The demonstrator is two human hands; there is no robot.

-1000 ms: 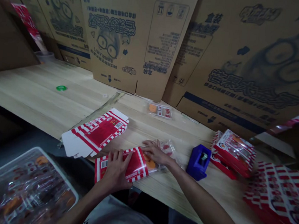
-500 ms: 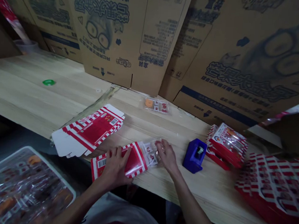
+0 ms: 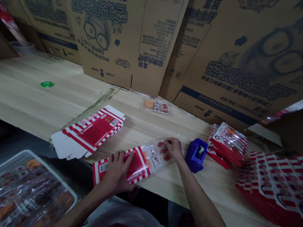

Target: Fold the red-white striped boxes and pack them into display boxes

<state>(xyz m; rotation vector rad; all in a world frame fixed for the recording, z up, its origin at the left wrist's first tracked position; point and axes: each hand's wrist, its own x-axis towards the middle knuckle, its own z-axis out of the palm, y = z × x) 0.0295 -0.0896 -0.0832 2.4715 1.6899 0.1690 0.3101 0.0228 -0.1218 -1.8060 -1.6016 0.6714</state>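
Note:
My left hand (image 3: 117, 170) presses on a flat red-and-white striped cardboard box (image 3: 139, 164) at the table's front edge, with thumb and fingers over its sides. From the box's right end sticks a clear plastic candy pack (image 3: 155, 157) holding white and red pieces; an orange piece shows at the opening. At the pack's far right corner, my right hand (image 3: 174, 148) is closed in a pinch on the clear film. The pack's left end is hidden inside the box.
Flattened striped cartons (image 3: 93, 131) lie to the left, and a blue tape dispenser (image 3: 196, 155) stands right of my right hand. Filled boxes (image 3: 229, 140) sit further right. Another candy pack (image 3: 157, 106) lies by the cardboard wall (image 3: 126, 36). A white-rimmed tub (image 3: 55, 170) is lower left.
My right hand has moved right and a little away from me, to the pack's outer corner. More of the candy pack now shows outside the box. My left hand stays on the box.

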